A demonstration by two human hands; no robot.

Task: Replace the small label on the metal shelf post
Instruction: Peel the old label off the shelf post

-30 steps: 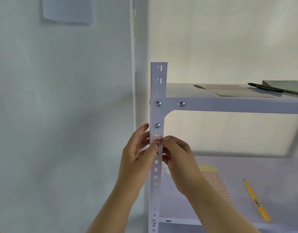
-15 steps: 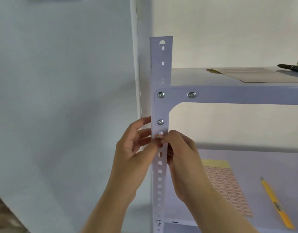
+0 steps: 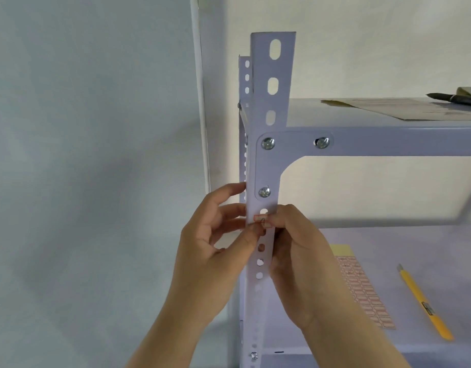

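Note:
A white perforated metal shelf post point(image 3: 271, 107) rises through the middle of the view. A small red-bordered label point(image 3: 261, 219) sits on its front face, just below the lowest bolt. My left hand point(image 3: 215, 251) wraps the post's left side, its thumb tip pressed at the label's lower edge. My right hand point(image 3: 298, 256) comes from the right, fingertips pinched on the label's right end. Whether the label is stuck flat or partly lifted is hidden by my fingers.
A sheet of red-bordered labels point(image 3: 361, 288) with a yellow header lies on the lower shelf, a yellow utility knife point(image 3: 425, 304) to its right. On the upper shelf point(image 3: 388, 139) lie a paper sheet point(image 3: 404, 108) and a black pen point(image 3: 454, 98). Walls stand behind and left.
My head has come closer to the post, so it looks larger. Both hands stay at the label, with the fingers shifted only slightly.

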